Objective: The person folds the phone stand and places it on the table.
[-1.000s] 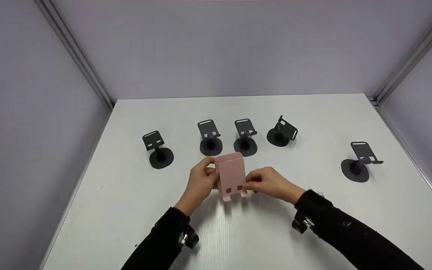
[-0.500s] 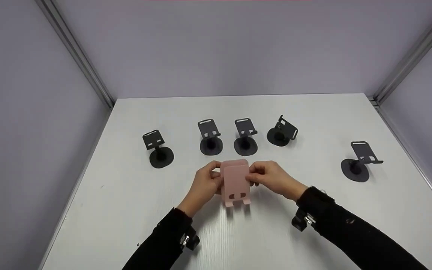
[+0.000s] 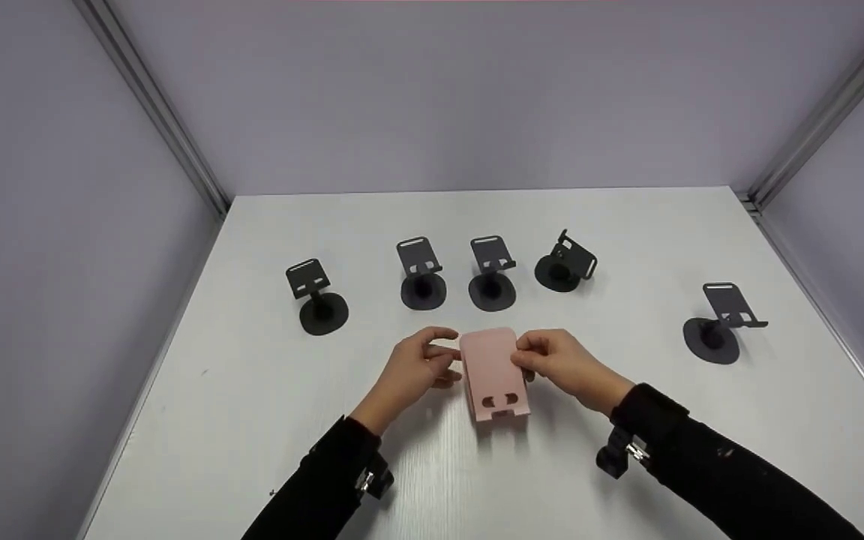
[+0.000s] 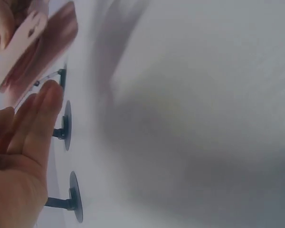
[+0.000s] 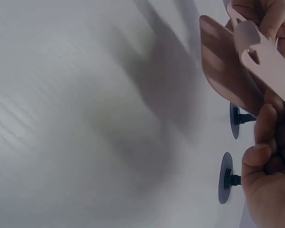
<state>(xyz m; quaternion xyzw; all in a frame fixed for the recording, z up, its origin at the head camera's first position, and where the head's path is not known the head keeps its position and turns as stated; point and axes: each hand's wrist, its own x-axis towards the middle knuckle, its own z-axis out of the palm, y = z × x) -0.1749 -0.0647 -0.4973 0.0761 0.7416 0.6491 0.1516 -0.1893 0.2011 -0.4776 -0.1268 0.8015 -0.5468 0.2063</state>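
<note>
My right hand [image 3: 563,367] pinches the right edge of a pink folding phone stand [image 3: 490,364], which it holds up over the white table. Two slots and a notched lip show at the stand's lower end. Close by its left edge is my left hand [image 3: 421,364], fingers loosely spread and holding nothing. In the left wrist view that hand [image 4: 23,156] has extended fingers, apart from the stand [image 4: 61,33]. The right wrist view shows the stand's plates [image 5: 223,66] folded near each other with a gap, and my right hand's [image 5: 270,175] curled fingers at its edge.
Several black phone stands with round bases stand on the white table [image 3: 252,420]: one at left [image 3: 323,313], two behind the hands [image 3: 423,291], one turned askew [image 3: 558,272], one far right [image 3: 711,341]. Pale walls enclose the back and sides.
The pink phone stand has moved right and toward me, turning straighter. My right hand has shifted its pinch up the edge. My left hand has let go of the stand.
</note>
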